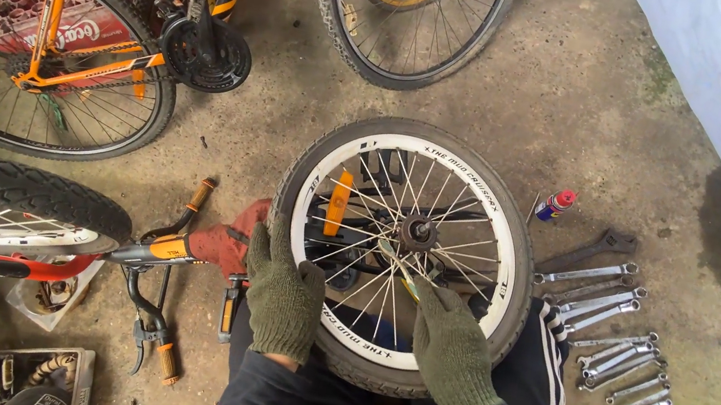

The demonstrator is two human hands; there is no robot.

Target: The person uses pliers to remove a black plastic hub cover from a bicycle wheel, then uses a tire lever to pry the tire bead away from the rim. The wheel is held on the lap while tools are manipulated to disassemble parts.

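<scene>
Gloved left hand [283, 293] gripped the bike wheel [401, 254] tyre | right hand [451, 347] lay on spokes | wrenches [613, 341] lined the floor [595, 106].

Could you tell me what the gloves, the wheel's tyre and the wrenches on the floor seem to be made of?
Gloves, left hand and right hand: knitted fabric, olive, ribbed look. Tyre: matte black rubber, probably. Wrenches: bright metal, likely polished steel, with glints.

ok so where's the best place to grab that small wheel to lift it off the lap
Probably by the tyre on its two opposite sides, left and right, coming in from outside the small wheel. It lies flat, so the rubber edge is open all round, while the thin spokes and hub offer a poor hold. The hands already rest at its near edge.
</scene>
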